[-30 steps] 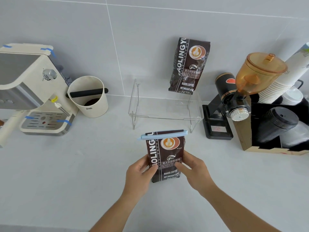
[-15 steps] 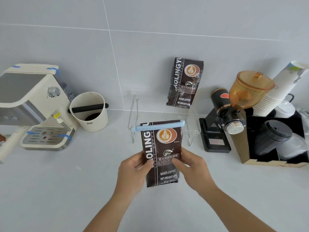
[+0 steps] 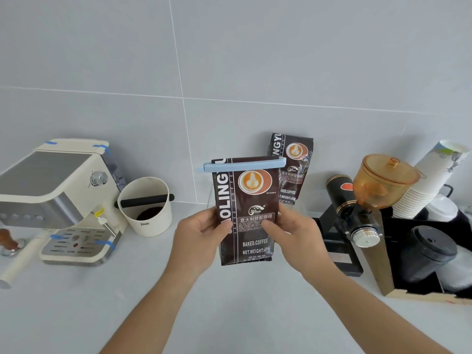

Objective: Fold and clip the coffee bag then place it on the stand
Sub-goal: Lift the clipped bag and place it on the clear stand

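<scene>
Coffee bag (image 3: 246, 213), top folded and shut under blue clip (image 3: 244, 165), hangs upright above the counter, pinched between left hand (image 3: 201, 235) and right hand (image 3: 293, 232), clear stand (image 3: 304, 209) behind; only placing appears left.

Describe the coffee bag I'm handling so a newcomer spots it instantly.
Start at the cream espresso machine and look right, past the knock box. The held coffee bag is mid-frame between both hands. Unlike the second bag behind, a blue clip seals its top.
</scene>
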Action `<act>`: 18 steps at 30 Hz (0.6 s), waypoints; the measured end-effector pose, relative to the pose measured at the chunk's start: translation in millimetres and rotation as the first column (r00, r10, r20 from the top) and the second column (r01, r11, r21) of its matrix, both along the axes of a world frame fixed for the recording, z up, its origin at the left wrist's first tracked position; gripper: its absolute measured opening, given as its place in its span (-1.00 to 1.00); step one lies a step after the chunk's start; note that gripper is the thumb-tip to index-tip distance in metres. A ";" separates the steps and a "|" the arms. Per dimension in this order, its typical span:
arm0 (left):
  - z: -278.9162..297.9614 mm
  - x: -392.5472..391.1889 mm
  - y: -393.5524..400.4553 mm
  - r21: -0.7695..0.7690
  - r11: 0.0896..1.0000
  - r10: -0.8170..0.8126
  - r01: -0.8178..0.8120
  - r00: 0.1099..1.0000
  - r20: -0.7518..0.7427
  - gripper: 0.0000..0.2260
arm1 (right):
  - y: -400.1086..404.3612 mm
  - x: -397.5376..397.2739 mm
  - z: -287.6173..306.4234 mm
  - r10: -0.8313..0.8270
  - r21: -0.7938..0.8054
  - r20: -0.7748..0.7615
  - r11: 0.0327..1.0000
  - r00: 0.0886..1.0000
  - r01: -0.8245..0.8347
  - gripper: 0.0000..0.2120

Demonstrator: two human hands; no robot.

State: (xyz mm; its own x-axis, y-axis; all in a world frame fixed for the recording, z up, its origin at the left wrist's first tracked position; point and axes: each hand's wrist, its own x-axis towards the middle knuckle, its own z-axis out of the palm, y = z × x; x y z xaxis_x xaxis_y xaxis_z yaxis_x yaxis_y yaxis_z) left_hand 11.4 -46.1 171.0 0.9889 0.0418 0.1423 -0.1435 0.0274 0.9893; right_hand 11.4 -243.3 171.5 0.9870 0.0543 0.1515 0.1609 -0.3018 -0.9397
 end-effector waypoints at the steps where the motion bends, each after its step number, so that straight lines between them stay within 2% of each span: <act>1: 4.7 6.3 0.8 0.004 1.000 0.003 -0.003 1.000 0.016 -0.64 | 1.1 5.8 5.3 -0.004 0.004 0.009 1.000 1.000 0.004 -0.58; 8: 20.6 50.4 9.0 0.029 0.999 0.036 -0.038 0.996 0.083 -0.72 | 11.6 52.1 23.7 -0.038 0.025 0.050 0.999 0.998 0.037 -0.66; 11: 17.1 71.8 11.3 0.049 0.998 0.036 -0.040 0.996 0.083 -0.70 | 15.9 72.9 19.1 -0.058 0.041 0.034 0.998 0.998 0.056 -0.69; 18: -0.1 126.8 15.1 0.059 0.998 -0.001 -0.002 0.999 0.042 -0.67 | 21.4 115.1 8.2 -0.074 0.024 -0.010 0.997 0.997 0.074 -0.58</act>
State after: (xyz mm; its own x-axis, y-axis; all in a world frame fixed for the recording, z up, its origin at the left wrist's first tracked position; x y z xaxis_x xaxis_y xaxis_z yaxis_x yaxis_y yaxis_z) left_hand 138.1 -31.1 170.9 0.9821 0.0328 0.1857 -0.1847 -0.0309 0.9823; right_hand 126.5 -221.9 179.7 0.9894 -0.0227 0.1432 0.1306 -0.2896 -0.9482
